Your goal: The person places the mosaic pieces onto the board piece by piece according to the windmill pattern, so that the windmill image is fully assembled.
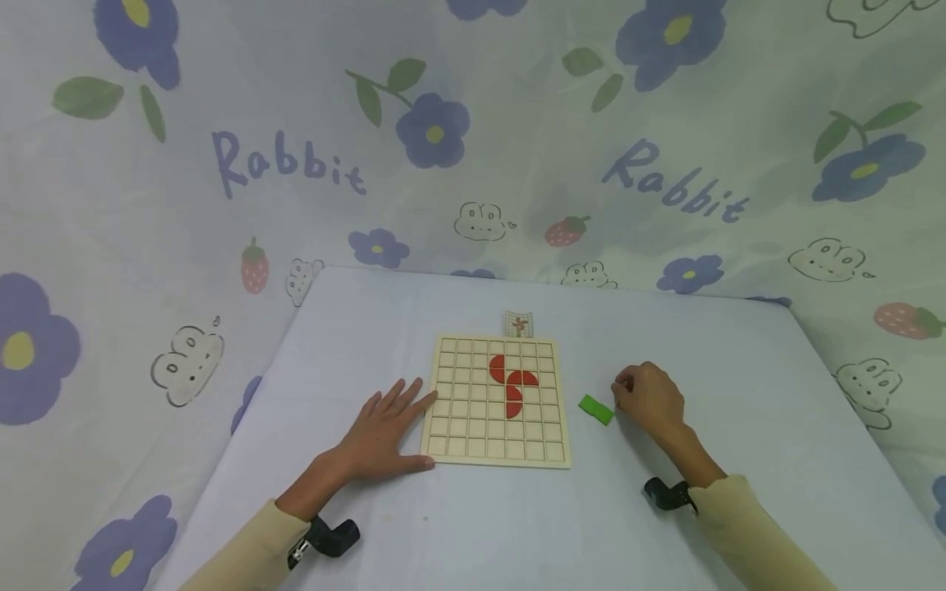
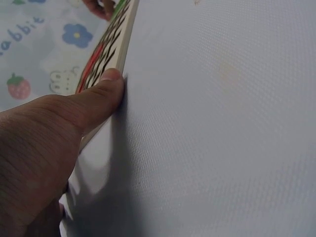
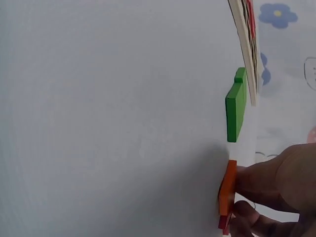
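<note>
A square wooden grid board (image 1: 458,427) lies on the table with several red quarter-round pieces (image 1: 514,402) set in its cells. Spread along its left edge is my left hand (image 1: 380,435), fingers straight; the thumb (image 2: 106,89) touches the board's side in the left wrist view. To the right of the board, my right hand (image 1: 652,400) has its fingers curled low over the table. In the right wrist view they pinch an orange block piece (image 3: 227,190), with a red piece (image 3: 224,222) right behind it. Both are hidden by the hand in the head view.
Green pieces (image 1: 595,409) lie between the board and my right hand. A small pattern card (image 1: 518,323) with a red and green figure sits just beyond the board's far edge. White cloth (image 1: 502,533) covers the table, and a printed curtain (image 1: 473,180) hangs behind it.
</note>
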`<action>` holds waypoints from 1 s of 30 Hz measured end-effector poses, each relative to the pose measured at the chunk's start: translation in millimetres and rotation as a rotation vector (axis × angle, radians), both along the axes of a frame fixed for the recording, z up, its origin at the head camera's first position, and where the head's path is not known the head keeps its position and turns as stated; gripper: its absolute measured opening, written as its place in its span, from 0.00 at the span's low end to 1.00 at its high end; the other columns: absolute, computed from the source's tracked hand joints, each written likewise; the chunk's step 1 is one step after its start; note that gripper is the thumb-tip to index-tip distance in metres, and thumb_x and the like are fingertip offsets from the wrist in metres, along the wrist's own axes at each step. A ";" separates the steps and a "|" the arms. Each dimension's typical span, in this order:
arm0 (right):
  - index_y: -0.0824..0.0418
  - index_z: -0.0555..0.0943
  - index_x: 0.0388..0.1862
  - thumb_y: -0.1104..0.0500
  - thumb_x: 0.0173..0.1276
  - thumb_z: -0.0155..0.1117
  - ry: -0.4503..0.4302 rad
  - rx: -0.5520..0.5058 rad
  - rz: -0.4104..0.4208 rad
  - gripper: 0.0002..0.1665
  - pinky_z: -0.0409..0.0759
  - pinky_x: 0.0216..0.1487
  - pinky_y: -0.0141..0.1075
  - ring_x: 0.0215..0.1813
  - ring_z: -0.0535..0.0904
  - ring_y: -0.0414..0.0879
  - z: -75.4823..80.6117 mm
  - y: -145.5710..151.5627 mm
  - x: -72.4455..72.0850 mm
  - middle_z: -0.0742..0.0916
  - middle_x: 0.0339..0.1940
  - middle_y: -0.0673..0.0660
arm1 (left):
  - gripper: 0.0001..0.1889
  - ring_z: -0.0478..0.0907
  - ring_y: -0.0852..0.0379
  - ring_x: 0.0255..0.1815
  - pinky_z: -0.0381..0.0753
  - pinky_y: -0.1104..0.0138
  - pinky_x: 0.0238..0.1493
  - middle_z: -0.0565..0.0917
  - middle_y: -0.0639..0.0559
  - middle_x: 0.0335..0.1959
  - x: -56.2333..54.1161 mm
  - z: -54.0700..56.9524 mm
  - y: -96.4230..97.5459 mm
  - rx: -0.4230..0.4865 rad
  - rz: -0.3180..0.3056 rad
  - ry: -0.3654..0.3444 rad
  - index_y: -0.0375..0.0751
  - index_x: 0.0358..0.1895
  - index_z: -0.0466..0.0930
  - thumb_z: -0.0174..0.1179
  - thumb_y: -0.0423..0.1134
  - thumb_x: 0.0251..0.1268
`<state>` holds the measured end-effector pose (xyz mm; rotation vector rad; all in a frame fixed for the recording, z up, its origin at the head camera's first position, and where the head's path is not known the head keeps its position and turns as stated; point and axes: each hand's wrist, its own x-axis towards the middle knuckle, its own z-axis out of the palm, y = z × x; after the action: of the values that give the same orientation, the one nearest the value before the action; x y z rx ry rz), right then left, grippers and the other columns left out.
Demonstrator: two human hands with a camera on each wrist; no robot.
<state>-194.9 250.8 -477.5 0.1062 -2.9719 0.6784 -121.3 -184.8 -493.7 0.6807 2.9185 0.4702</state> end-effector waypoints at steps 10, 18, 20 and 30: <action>0.69 0.85 0.35 0.69 0.57 0.73 -0.019 -0.106 0.089 0.07 0.78 0.31 0.41 0.33 0.80 0.52 2.1 17.1 -0.8 0.86 0.29 0.58 | 0.53 0.40 0.41 0.79 0.44 0.40 0.71 0.49 0.45 0.79 -0.9 -2.1 -0.5 0.001 0.004 -0.002 0.52 0.79 0.53 0.64 0.70 0.52; 0.66 0.84 0.42 0.68 0.60 0.72 -0.117 -0.165 0.118 0.11 0.77 0.32 0.39 0.37 0.77 0.51 -1.1 22.0 -1.7 0.83 0.33 0.57 | 0.52 0.42 0.40 0.78 0.44 0.39 0.71 0.51 0.44 0.79 -1.0 -3.6 -0.7 0.005 0.004 0.003 0.51 0.79 0.54 0.64 0.69 0.52; 0.66 0.84 0.43 0.68 0.59 0.72 -0.116 -0.182 0.123 0.12 0.77 0.32 0.39 0.36 0.77 0.51 -2.1 22.5 -1.6 0.82 0.34 0.58 | 0.52 0.42 0.40 0.78 0.45 0.40 0.71 0.51 0.44 0.79 -0.8 -3.1 -0.6 0.002 0.006 0.006 0.51 0.79 0.54 0.64 0.69 0.52; 0.64 0.85 0.45 0.66 0.60 0.73 -0.066 -0.233 0.138 0.13 0.79 0.35 0.38 0.37 0.79 0.49 -2.0 17.2 -2.5 0.85 0.34 0.55 | 0.52 0.42 0.40 0.78 0.45 0.39 0.71 0.51 0.44 0.79 -0.8 -1.7 0.5 -0.002 0.003 0.009 0.51 0.79 0.54 0.63 0.70 0.52</action>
<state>-197.4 268.0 -479.5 0.2791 -2.9406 1.0587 -122.1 -184.3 -495.3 0.6795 2.9290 0.4653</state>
